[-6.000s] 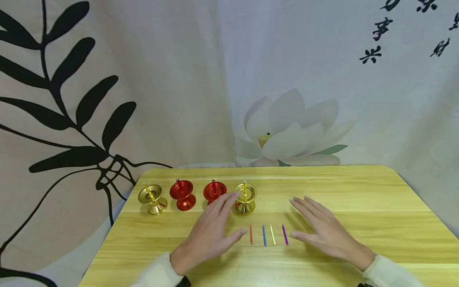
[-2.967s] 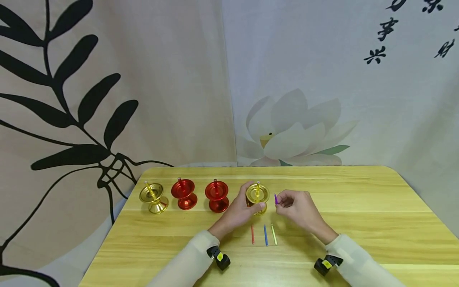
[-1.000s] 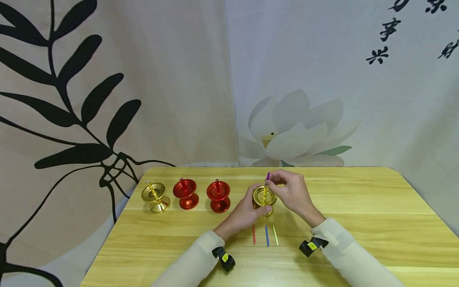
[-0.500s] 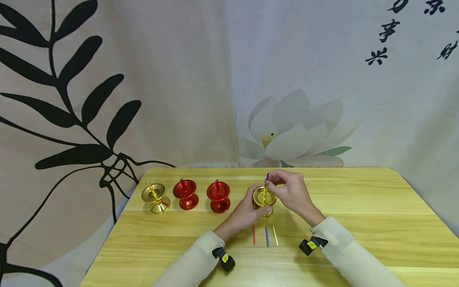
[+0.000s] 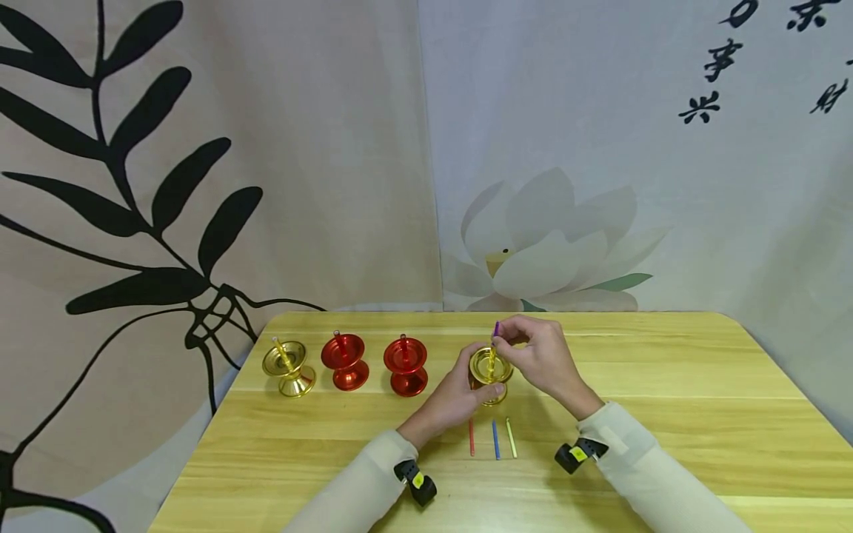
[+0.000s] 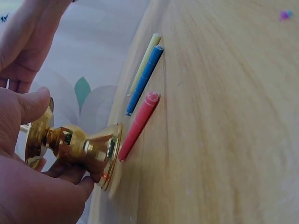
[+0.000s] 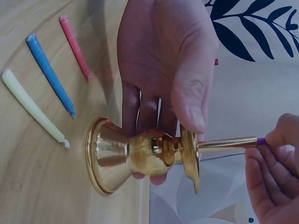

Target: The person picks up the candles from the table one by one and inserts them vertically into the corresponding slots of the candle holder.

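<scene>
Head view: my left hand [image 5: 460,396] curls round the stem of the gold candle holder [image 5: 491,372], steadying it on the wooden surface [image 5: 666,414]; my right hand [image 5: 543,355] pinches a purple candle [image 5: 496,329] just above the holder's cup, at the tip of its brass spike.
Head view, row: a second gold holder [image 5: 286,366] and two red holders [image 5: 343,360] [image 5: 405,364] stand to the left, well apart from my hands.
Left wrist view: thumb and fingers wrap the gold stem; the red candle [image 6: 138,125] lies with one end touching the holder's base, the blue candle [image 6: 145,79] and yellow candle [image 6: 144,63] beside it.
Right wrist view: my fingertips [image 7: 275,140] close on the purple candle's end, which meets the spike [image 7: 226,144].
Step in hand: I judge I am seating the candle on the spike.
Next move: a straight push along the spike, holder kept upright, grip light so the thin candle doesn't snap.
</scene>
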